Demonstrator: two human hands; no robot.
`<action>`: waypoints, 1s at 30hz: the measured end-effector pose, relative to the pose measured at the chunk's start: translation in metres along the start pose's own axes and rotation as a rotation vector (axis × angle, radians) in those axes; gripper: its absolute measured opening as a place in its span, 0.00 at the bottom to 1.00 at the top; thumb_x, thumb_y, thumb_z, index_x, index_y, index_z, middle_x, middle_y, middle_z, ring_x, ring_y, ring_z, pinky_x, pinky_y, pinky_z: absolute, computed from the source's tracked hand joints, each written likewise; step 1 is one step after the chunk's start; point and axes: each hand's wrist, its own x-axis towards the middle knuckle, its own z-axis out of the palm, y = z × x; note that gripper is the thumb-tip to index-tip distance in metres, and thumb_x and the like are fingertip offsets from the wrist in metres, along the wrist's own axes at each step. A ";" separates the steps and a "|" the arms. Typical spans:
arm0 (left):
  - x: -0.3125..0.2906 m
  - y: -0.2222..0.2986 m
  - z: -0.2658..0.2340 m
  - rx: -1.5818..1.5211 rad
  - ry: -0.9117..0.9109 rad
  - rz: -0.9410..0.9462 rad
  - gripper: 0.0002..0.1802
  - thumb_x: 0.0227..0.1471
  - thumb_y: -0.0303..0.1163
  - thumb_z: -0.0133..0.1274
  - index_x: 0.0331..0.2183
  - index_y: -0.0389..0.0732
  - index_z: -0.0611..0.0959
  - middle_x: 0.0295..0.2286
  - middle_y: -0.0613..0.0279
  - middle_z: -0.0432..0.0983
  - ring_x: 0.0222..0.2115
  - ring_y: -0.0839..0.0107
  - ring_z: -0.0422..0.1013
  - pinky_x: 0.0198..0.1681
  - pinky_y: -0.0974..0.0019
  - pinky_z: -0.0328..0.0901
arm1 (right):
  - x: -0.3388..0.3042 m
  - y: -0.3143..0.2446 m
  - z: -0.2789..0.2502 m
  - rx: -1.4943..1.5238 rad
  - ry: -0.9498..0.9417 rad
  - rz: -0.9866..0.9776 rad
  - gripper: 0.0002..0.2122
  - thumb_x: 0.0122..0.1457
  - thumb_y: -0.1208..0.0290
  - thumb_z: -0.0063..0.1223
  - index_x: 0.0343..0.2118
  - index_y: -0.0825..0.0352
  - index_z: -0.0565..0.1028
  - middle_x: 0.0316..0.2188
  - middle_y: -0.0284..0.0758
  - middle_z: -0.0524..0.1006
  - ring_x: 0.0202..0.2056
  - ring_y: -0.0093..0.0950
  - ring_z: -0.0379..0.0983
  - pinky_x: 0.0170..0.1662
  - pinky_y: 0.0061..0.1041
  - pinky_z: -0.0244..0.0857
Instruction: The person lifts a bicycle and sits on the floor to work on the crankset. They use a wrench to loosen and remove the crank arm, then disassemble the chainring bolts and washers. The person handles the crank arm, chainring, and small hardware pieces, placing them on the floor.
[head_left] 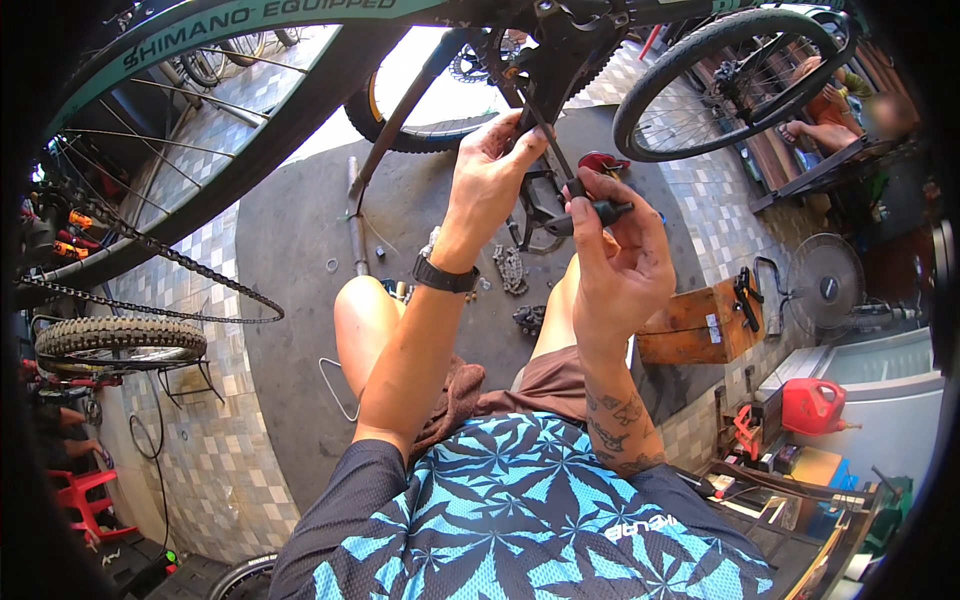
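My right hand (625, 255) is closed around the black handle of a T-handle wrench (562, 155). Its thin dark shaft slants up and left to the underside of a dark bicycle frame (550, 62), near the crank area. Higher up, my left hand (497, 165) pinches at the shaft just below the frame, with its thumb along the metal. The wrench's tip is hidden among the frame parts, so I cannot tell what it sits in. A teal-rimmed bicycle wheel (250, 22) and a slack chain (185, 262) hang to the left.
Below my hands, a crank arm (540, 205) and a coiled chain (510, 270) lie on the dark mat (290, 260). A wooden box (690, 325) stands at right, near a fan (828, 285) and a red jerrycan (815, 405). Another wheel (640, 110) hangs upper right; a person (835, 115) sits beyond.
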 end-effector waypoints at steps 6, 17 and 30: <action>-0.002 0.005 -0.003 0.011 0.000 -0.007 0.18 0.62 0.34 0.61 0.49 0.31 0.83 0.41 0.57 0.84 0.43 0.74 0.78 0.52 0.71 0.70 | 0.009 -0.007 -0.004 0.239 -0.049 0.168 0.14 0.62 0.85 0.59 0.51 0.78 0.75 0.47 0.46 0.81 0.45 0.33 0.82 0.48 0.26 0.80; -0.006 0.021 -0.003 0.038 0.027 -0.002 0.25 0.60 0.32 0.62 0.56 0.31 0.77 0.40 0.59 0.82 0.41 0.76 0.76 0.47 0.73 0.69 | 0.011 -0.004 0.004 0.345 -0.149 0.069 0.20 0.64 0.75 0.61 0.56 0.78 0.72 0.52 0.48 0.78 0.45 0.36 0.82 0.50 0.32 0.80; 0.021 0.037 -0.005 -0.045 0.140 0.329 0.17 0.59 0.23 0.61 0.50 0.34 0.78 0.42 0.56 0.81 0.35 0.75 0.79 0.35 0.76 0.75 | 0.077 -0.054 -0.014 -0.080 -0.866 0.258 0.29 0.65 0.73 0.60 0.67 0.70 0.64 0.54 0.43 0.78 0.44 0.21 0.75 0.47 0.20 0.72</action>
